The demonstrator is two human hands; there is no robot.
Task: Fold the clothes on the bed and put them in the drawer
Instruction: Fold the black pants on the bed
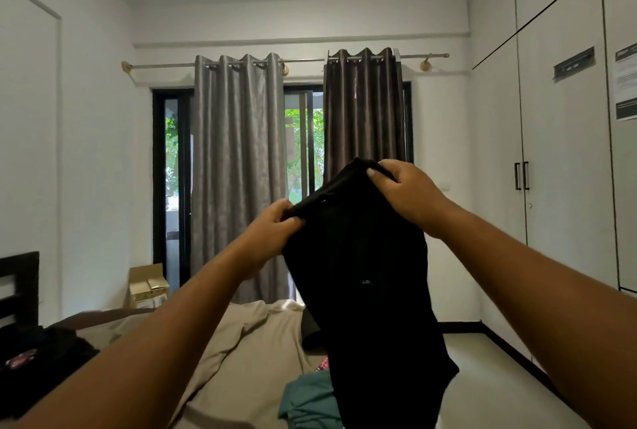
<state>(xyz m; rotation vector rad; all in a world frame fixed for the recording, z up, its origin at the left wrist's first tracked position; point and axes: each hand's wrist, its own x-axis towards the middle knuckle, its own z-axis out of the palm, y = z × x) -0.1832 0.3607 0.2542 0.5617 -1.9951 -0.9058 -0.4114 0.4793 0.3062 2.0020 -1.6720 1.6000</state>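
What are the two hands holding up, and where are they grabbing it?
A black cloth garment, held up. The left hand pinches one top corner and the right hand grips the other; the rest hangs down above the beige bed.

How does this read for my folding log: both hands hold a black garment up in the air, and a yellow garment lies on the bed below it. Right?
Not quite. In the head view the left hand and right hand hold the black garment up, but a teal garment, not a yellow one, lies on the bed below it.
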